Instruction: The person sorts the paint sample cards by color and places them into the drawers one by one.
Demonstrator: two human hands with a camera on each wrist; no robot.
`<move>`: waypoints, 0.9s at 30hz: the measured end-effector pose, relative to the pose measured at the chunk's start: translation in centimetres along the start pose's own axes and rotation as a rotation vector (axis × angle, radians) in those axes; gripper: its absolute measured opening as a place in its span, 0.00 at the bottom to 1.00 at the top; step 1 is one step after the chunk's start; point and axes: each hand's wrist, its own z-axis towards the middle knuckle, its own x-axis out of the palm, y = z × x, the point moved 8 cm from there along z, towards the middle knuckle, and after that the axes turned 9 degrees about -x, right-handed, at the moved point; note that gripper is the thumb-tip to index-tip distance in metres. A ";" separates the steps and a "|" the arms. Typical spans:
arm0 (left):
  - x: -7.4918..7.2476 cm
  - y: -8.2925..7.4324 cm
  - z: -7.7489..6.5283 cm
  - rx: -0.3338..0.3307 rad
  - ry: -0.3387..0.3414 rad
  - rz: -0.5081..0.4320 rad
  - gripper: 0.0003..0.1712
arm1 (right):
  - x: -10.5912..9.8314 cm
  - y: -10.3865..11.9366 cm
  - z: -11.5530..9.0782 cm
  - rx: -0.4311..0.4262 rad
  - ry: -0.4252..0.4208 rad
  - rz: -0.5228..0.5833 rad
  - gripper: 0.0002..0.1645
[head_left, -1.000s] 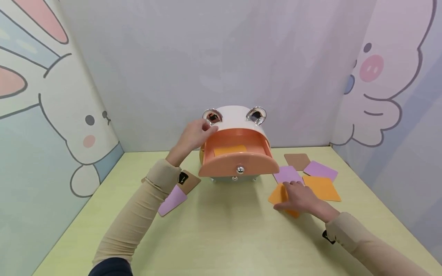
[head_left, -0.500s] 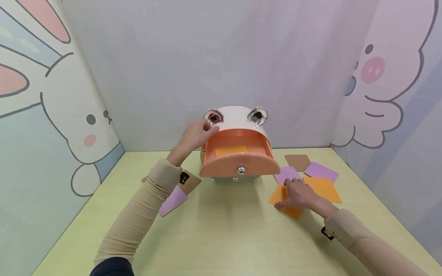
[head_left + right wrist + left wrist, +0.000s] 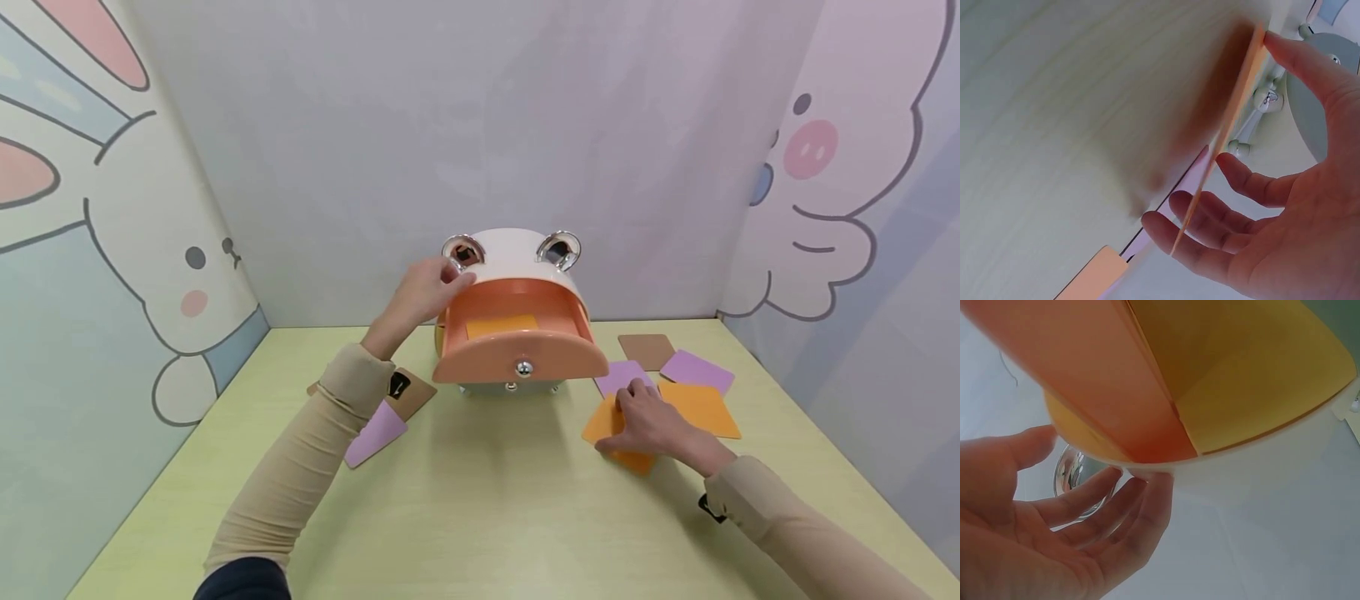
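A frog-shaped drawer box (image 3: 510,254) with a white top and silver-ringed eyes stands at mid-table. Its top peach drawer (image 3: 480,360) is pulled out, with an orange card (image 3: 501,326) lying inside. My left hand (image 3: 424,292) holds the box's upper left side below one eye; in the left wrist view, thumb and bent fingers touch the shell's rim. To the right, my right hand (image 3: 652,422) grips an orange card (image 3: 602,423) by its edges, thumb on one end and fingers at the other. The right wrist view shows this card (image 3: 1229,119) edge-on, with a shadow beside it.
Right of the box lie a second orange card (image 3: 701,408), two purple cards, one at the back (image 3: 697,371), and a brown card (image 3: 647,352). A purple card (image 3: 377,433) and a brown card (image 3: 412,398) lie partly behind the left forearm. Painted walls enclose the table (image 3: 480,500).
The right hand's fingers have shifted slightly farther over the orange card. The left hand, the box and its pulled-out drawer stay in place.
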 end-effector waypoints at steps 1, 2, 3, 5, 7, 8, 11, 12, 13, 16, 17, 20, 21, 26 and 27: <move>0.0 0.0 0.0 0.002 -0.001 0.001 0.21 | 0.0 0.0 0.0 -0.006 0.002 -0.005 0.44; 0.0 0.0 0.0 0.004 -0.003 0.003 0.21 | 0.1 0.1 -0.1 -0.013 0.004 -0.007 0.45; 0.0 0.0 0.0 0.005 -0.004 0.005 0.21 | 0.1 0.1 -0.1 -0.020 0.003 -0.010 0.45; 0.0 0.0 0.1 0.008 -0.006 0.004 0.21 | 0.1 0.2 -0.2 -0.033 0.005 -0.012 0.46; 0.0 0.1 0.1 0.007 -0.007 0.006 0.21 | 0.0 0.3 -0.2 -0.043 0.008 -0.010 0.46; 0.0 0.1 0.1 0.006 -0.007 0.006 0.21 | -0.1 0.3 -0.2 -0.046 0.009 -0.006 0.45; 0.1 0.2 0.2 0.000 -0.007 0.004 0.21 | -0.8 0.3 -0.1 -0.052 0.003 0.010 0.43; 0.0 0.2 0.2 -0.002 -0.007 0.003 0.21 | -1.2 0.3 0.0 -0.055 -0.004 0.024 0.42; 0.1 0.2 0.1 -0.004 -0.006 0.000 0.21 | -1.7 0.3 0.0 -0.059 -0.012 0.040 0.42; 0.1 0.1 0.1 -0.011 -0.005 -0.008 0.21 | -3.5 0.1 0.0 -0.063 -0.039 0.108 0.42; 0.1 0.2 0.1 -0.015 -0.003 -0.014 0.21 | -4.3 0.1 -0.1 -0.065 -0.048 0.132 0.42; 0.0 0.2 0.0 -0.033 -0.001 -0.021 0.21 | -6.8 0.3 0.0 -0.072 -0.075 0.201 0.43; 0.0 0.2 0.0 -0.038 0.001 -0.021 0.21 | -7.7 0.4 0.0 -0.076 -0.084 0.218 0.43; -0.2 0.3 0.0 -0.049 0.002 -0.011 0.22 | -12.2 1.0 0.2 -0.110 -0.127 0.257 0.40; -0.3 0.3 0.0 -0.046 0.002 -0.009 0.22 | -13.0 1.2 0.2 -0.117 -0.135 0.265 0.39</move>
